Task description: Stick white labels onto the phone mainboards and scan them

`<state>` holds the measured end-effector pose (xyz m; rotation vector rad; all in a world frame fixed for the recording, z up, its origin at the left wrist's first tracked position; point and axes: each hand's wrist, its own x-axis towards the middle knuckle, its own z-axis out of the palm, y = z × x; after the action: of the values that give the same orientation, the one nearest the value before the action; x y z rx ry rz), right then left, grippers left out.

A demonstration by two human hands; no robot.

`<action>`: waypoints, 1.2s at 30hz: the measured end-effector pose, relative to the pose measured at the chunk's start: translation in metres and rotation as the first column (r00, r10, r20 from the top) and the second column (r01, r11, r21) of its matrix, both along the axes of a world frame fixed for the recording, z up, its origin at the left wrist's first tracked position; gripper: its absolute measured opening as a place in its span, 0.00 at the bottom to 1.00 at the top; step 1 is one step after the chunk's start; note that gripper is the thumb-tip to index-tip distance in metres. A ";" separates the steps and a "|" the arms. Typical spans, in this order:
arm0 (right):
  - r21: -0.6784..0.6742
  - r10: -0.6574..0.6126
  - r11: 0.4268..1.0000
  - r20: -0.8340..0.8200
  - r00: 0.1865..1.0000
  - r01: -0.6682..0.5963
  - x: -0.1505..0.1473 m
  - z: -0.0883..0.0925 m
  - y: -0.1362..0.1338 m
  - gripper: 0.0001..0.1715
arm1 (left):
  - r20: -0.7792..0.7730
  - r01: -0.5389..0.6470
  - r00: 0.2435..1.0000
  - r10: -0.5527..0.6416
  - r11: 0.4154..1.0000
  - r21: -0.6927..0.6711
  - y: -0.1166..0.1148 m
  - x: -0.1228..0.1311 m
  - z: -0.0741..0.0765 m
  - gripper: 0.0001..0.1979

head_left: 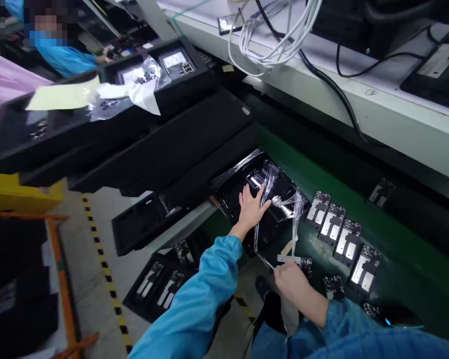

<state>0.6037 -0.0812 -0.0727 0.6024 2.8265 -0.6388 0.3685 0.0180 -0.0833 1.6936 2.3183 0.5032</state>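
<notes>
Left hand (251, 207) lies flat, fingers spread, on a black tray (262, 202) on the green desk (322, 174). Right hand (294, 281) pinches clear plastic film (296, 214) stretching up over the tray, beside rows of small modules (340, 229).

Your left hand (251, 205) rests on a glossy black plastic tray (260, 199), centre frame, under clear, crinkled, shiny film (280, 202). Your right hand (294, 283) pinches that film. Right of it: small modules (340, 234), matt black plastic with bright metal faces, on a smooth green mat (322, 174). Your sleeves (198, 304): blue cloth, matt.
</notes>
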 end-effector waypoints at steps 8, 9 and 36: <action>0.237 0.098 0.964 0.097 0.990 -0.119 0.041 0.037 0.167 0.12 | 0.051 0.036 0.998 -0.039 0.997 0.062 -0.003 -0.006 -0.006 0.36; 0.252 0.094 0.961 0.100 0.991 -0.116 0.053 0.042 0.178 0.12 | 0.053 0.032 0.998 -0.036 0.997 0.066 -0.003 -0.006 -0.006 0.37; 0.295 -0.135 0.921 -0.373 0.918 0.255 -0.082 0.021 0.222 0.36 | 0.664 -0.184 0.706 0.245 0.969 -0.163 -0.041 0.069 0.098 0.17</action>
<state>0.5212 0.1410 -0.0516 0.9276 3.2709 -0.3076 0.4377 -0.0229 0.0150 0.9457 1.9305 0.8834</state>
